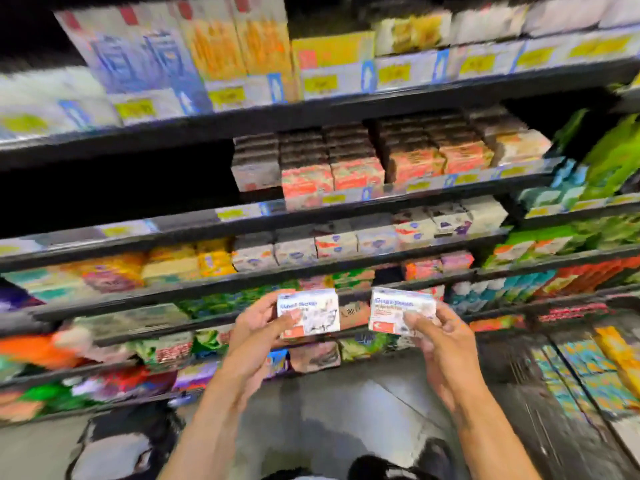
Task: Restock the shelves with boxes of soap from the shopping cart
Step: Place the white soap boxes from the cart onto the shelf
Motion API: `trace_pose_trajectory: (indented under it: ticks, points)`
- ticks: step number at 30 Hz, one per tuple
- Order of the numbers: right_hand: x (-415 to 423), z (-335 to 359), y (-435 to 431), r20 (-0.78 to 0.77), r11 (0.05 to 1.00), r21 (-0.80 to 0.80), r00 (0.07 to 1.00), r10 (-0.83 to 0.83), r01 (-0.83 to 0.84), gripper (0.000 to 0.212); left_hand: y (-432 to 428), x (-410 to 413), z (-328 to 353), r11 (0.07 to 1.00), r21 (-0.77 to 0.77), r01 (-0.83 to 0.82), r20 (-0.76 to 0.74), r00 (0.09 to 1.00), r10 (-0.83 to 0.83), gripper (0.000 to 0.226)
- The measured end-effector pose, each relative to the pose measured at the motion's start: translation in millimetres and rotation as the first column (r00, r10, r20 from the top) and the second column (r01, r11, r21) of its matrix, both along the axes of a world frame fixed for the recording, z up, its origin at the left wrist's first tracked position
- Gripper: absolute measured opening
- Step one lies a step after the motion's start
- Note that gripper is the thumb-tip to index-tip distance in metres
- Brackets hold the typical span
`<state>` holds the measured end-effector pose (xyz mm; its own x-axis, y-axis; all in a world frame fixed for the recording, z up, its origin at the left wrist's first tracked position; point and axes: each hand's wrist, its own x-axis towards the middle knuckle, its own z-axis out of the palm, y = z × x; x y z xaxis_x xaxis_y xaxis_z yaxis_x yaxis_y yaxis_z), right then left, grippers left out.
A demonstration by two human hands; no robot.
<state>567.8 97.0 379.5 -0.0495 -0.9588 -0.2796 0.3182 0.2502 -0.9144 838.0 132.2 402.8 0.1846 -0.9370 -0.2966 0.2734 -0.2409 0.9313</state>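
My left hand [258, 323] grips a white soap box [313, 313] with blue lettering and an orange corner patch, thumb across its front. My right hand [436, 336] holds a second, matching soap box [394, 311] the same way. Both boxes are raised side by side in front of the lower shelves, a small gap between them. Similar white soap boxes [349, 242] stand in a row on the shelf above. The view is blurred. The shopping cart is not clearly in view.
Black shelves [242, 216] run across the view, stacked with red and white boxes [360, 171], yellow packs [194, 261] and green bags [609, 157]. A dark gap [114, 181] lies at the left of the middle shelf. Grey floor [332, 410] is below.
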Motion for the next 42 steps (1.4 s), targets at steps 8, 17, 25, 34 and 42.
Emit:
trace_pose_trajectory:
  ticks: [8, 17, 25, 34, 42]
  points:
    - [82.4, 33.4, -8.1, -0.064, 0.996, -0.059, 0.995, 0.07, -0.074, 0.031, -33.5, 93.3, 61.0, 0.986, -0.169, 0.003, 0.281, 0.959, 0.046, 0.034]
    - [113.5, 41.5, -47.0, -0.034, 0.991, -0.103, 0.996, 0.087, -0.09, 0.033, -144.9, 135.9, 111.8, 0.936, -0.349, -0.043, 0.458, 0.863, 0.21, 0.032]
    - [127.0, 27.8, -84.4, 0.027, 0.991, -0.117, 0.997, 0.071, -0.068, 0.034, -207.3, 145.7, 91.1, 0.976, -0.212, 0.053, 0.697, 0.708, 0.113, 0.036]
    - [137.2, 16.0, -105.1, 0.035, 0.989, -0.131, 0.997, 0.067, -0.062, 0.041, -217.1, 153.1, 74.0, 0.968, -0.216, 0.125, 0.884, 0.446, 0.14, 0.038]
    - [158.1, 26.5, -104.0, -0.089, 0.947, -0.292, 0.989, 0.115, -0.137, 0.045, -212.5, 146.6, 71.8, 0.964, -0.223, 0.143, 0.944, 0.277, 0.177, 0.046]
